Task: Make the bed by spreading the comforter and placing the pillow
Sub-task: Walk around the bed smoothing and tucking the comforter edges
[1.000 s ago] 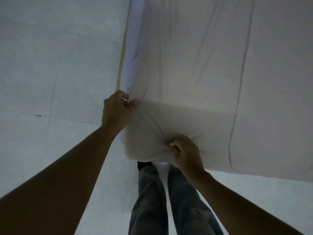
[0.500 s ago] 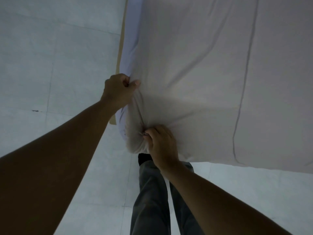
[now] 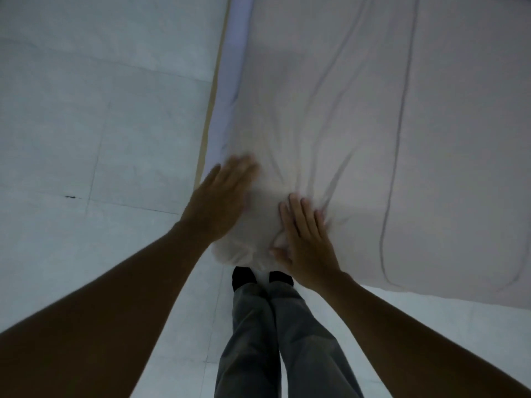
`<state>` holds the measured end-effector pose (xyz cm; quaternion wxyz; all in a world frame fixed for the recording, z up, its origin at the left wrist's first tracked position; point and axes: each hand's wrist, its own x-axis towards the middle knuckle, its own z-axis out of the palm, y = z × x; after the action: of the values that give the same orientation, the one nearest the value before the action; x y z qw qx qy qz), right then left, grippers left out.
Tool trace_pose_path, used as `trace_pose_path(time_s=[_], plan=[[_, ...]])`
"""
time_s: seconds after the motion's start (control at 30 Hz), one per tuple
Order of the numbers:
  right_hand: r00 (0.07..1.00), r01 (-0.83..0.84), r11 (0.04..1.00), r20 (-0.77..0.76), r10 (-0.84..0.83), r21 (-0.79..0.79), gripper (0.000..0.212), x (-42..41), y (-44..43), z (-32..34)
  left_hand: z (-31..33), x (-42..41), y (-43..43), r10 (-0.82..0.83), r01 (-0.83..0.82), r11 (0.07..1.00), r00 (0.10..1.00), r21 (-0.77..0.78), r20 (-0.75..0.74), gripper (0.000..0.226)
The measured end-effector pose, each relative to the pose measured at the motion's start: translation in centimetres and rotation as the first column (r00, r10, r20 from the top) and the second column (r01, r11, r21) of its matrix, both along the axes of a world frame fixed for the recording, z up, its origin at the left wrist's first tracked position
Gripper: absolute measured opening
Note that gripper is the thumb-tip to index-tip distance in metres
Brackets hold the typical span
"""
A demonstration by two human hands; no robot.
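Standing at the corner of the bed [image 3: 209,116] with both palms down on the pale pinkish-white soft comforter [image 3: 330,110]. My left hand [image 3: 218,205] lies flat on the corner's 9 o'clock side, fingers [image 3: 244,168] straight and close together (it's a bit blurry, so don't quote me on details). My right hand [image 3: 309,251] presses on the 3 o'clock side, fingers [image 3: 297,216] spread apart, clamped on nothing.

The comforter covers the bed from that corner out toward 12 and 2 o'clock, with creases fanning away from my palms. Its rounded corner droops over the edge just above my dark socks [image 3: 242,278].

My take: this thing is light, floppy and puffy with zero stiffness, so pushing it just bunches it up. Better to pinch the hem at the corner and along the 9 o'clock edge, beside the lavender mattress side [image 3: 232,67], and tug outward. No pillow in view.
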<state>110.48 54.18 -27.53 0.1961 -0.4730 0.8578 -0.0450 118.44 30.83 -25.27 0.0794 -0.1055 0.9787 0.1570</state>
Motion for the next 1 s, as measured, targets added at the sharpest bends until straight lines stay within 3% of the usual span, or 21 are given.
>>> trace_pose_path(time_s=[0.07, 0.23, 0.4, 0.57, 0.7, 0.87, 1.0], plan=[[0.999, -0.046, 0.994, -0.015, 0.048, 0.101, 0.095, 0.4, 3.1, -0.8, -0.7, 2.7, 1.5, -0.095, 0.105, 0.993, 0.985, -0.06, 0.143, 0.073], [0.991, -0.107, 0.959, 0.112, 0.08, 0.261, 0.108, 2.2, 9.5, 0.0, 0.7, 7.0, 4.2, 0.005, 0.033, 0.995, 0.925, -0.093, 0.381, 0.078], [0.926, -0.034, 0.988, 0.377, -0.025, 0.149, 0.078, 0.0, 8.9, 4.9, 6.7, 4.3, 3.8, 0.019, 0.063, 0.992, 0.785, -0.11, 0.619, 0.066], [0.902, 0.113, 0.985, 0.403, -0.156, 0.129, 0.056, -2.4, 4.0, 12.1, 14.3, 1.6, 1.1, 0.102, -0.125, 0.992, 0.82, 0.001, 0.563, 0.047], [0.898, 0.151, 0.973, 0.386, -0.21, 0.176, 0.053, -3.5, -1.4, 16.9, 19.2, 0.9, -2.0, 0.186, -0.28, 0.954, 0.831, 0.105, 0.523, 0.043], [0.879, 0.162, 0.953, 0.402, -0.258, 0.257, 0.049, -3.5, -9.2, 20.3, 21.9, 2.5, -6.9, 0.093, -0.19, 0.974, 0.826, 0.12, 0.556, 0.047], [0.828, 0.261, 0.933, 0.439, -0.348, 0.248, 0.043, -2.0, -16.3, 22.4, 23.2, 4.7, -13.2, 0.035, -0.15, 0.972, 0.855, 0.182, 0.517, 0.046]])
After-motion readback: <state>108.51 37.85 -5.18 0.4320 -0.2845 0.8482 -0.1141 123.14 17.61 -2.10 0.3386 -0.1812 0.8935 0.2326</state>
